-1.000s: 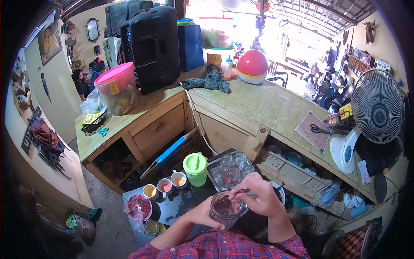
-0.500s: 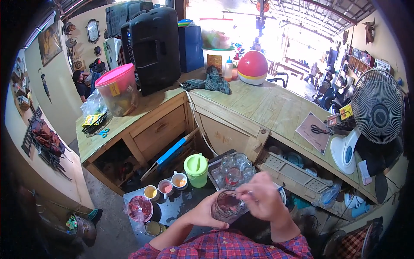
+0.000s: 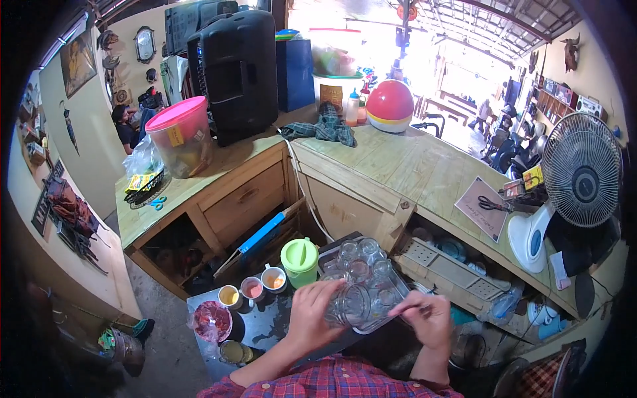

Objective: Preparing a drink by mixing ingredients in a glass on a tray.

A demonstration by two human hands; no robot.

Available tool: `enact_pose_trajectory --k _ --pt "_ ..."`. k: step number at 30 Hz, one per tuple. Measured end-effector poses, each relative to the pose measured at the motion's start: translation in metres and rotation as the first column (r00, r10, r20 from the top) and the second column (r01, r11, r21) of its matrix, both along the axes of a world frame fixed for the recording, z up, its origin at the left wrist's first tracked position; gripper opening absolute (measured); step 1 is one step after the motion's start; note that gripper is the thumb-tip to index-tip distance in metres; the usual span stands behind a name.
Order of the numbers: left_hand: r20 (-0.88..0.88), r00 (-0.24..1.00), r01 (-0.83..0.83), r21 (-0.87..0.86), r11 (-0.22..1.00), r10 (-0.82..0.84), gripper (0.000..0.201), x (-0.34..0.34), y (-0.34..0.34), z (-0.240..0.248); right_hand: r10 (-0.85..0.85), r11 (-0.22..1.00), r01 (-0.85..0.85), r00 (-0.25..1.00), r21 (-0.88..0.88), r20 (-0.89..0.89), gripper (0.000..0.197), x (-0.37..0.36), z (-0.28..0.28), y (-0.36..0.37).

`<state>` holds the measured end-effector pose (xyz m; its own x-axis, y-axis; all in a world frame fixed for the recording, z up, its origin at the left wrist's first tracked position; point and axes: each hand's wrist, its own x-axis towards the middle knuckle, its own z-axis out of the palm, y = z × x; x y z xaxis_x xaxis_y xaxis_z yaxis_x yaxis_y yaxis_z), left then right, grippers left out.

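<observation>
My left hand [image 3: 313,316] is curled around the side of a clear glass [image 3: 352,305] at the near end of a metal tray [image 3: 397,281]. Several upturned-looking clear glasses [image 3: 359,268] stand close together on that tray. To the right, by the tray's edge, my right hand [image 3: 428,320] is closed in a pinch; whatever thin thing it may hold is too blurred to name. A light green lidded pitcher [image 3: 300,261] stands just beyond my left hand. Left of it sit three cups, a white one with orange contents [image 3: 273,278], one with pink [image 3: 252,288] and one with yellow [image 3: 229,296].
A bowl of dark red food [image 3: 212,322] and a greenish glass [image 3: 232,351] are at the table's left. Wooden counters [image 3: 378,159] surround the table, bearing a black speaker [image 3: 242,79], a pink-lidded tub [image 3: 179,142] and a fan [image 3: 584,182]. Someone [image 3: 126,129] sits far left.
My left hand has moved up and slightly left, to the tray's near end. My right hand has left the mouth of the glass and lowered to the right.
</observation>
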<state>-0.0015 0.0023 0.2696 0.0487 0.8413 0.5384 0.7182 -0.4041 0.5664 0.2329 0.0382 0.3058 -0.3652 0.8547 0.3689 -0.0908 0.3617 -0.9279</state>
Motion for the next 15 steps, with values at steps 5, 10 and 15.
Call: enact_pose_trajectory --k 5,10,15 --pt "-0.08 0.988 -0.124 0.124 0.985 0.134 0.073 0.006 0.003 -0.005 0.05 0.975 -0.09 0.98 -0.203 -0.193 0.032 -0.003 -0.03 -0.005" --pt "-0.077 0.984 -0.149 0.167 0.975 0.164 0.075 0.012 0.006 -0.009 -0.044 0.902 -0.083 0.959 -0.424 -0.281 0.04 -0.02 -0.032 -0.011" --pt "-0.103 0.98 -0.143 0.22 0.965 0.168 0.064 0.009 0.003 -0.008 -0.163 0.944 -0.031 0.822 -0.328 -0.546 0.041 0.001 -0.042 -0.002"
